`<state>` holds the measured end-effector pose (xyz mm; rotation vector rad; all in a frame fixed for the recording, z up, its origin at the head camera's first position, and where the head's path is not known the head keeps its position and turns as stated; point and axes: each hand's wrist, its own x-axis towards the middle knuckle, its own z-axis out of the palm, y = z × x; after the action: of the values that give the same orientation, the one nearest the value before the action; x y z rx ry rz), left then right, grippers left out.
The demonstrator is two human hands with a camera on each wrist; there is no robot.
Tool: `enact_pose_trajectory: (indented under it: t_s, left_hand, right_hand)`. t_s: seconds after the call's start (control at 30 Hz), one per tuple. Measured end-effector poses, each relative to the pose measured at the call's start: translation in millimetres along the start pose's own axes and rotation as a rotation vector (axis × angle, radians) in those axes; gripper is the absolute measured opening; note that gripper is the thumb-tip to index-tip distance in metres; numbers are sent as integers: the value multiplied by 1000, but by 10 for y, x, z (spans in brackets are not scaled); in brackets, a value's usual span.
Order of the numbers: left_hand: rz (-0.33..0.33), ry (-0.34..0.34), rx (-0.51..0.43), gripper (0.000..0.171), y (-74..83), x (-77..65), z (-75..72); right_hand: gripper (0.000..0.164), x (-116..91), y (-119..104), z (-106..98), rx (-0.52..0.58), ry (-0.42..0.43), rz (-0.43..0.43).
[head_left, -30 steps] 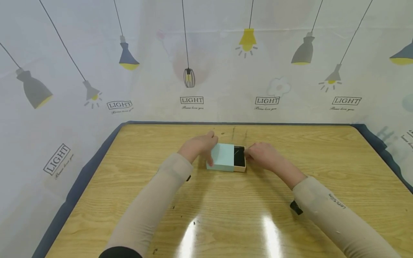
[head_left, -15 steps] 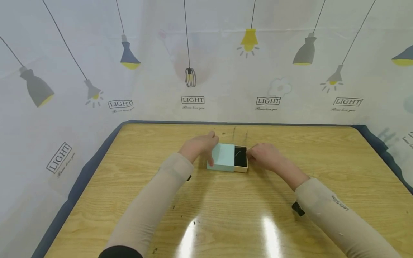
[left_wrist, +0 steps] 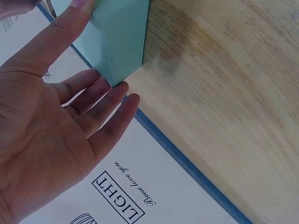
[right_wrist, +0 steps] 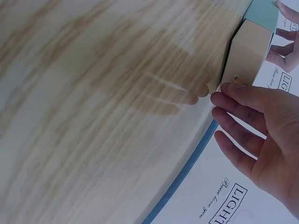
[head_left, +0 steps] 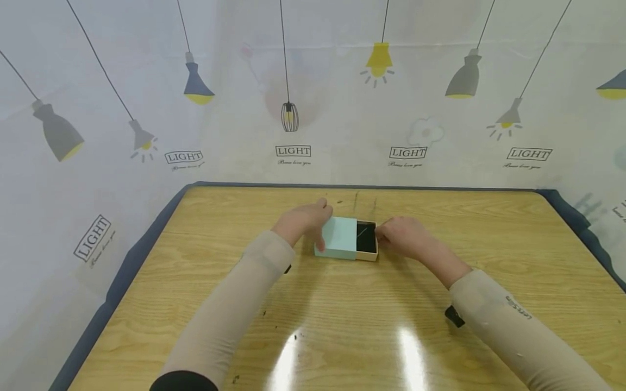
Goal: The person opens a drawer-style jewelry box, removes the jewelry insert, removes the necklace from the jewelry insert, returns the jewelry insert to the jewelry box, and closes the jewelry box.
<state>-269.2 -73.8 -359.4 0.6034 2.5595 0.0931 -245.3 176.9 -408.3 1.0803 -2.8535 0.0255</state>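
A mint-green drawer box (head_left: 337, 237) lies on the table, its beige drawer (right_wrist: 245, 51) pulled partway out to the right. Inside the drawer is a black lining (head_left: 365, 238) with a thin pale line on it. My left hand (head_left: 308, 221) grips the left end of the green sleeve (left_wrist: 117, 42), thumb on the near side and fingers at the far side and corner. At the drawer's right end, my right hand (head_left: 401, 236) pinches with thumb and forefinger beside a small dark hole; whatever sits between those fingertips is hidden. Its other fingers are loosely bent.
The wooden table (head_left: 342, 315) has glossy reflections and a few dark specks. Behind it hangs a white cloth (head_left: 342, 119) printed with lamps, with a dark blue border along the table's back and side edges.
The drawer has slid slightly farther right out of the sleeve, the right hand moving with it. The left hand keeps its hold on the sleeve.
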Motion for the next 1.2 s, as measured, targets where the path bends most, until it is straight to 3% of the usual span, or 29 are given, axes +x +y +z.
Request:
enact_pose_trajectory:
  t_s: [0.67, 1.2]
  left_hand:
    - [-11, -11, -18, 100, 15, 1, -19]
    - [-13, 15, 24, 94, -9, 51, 7]
  right_hand:
    - [15, -33, 18, 6, 0, 19, -1]
    - [10, -56, 47, 22, -13, 6, 12]
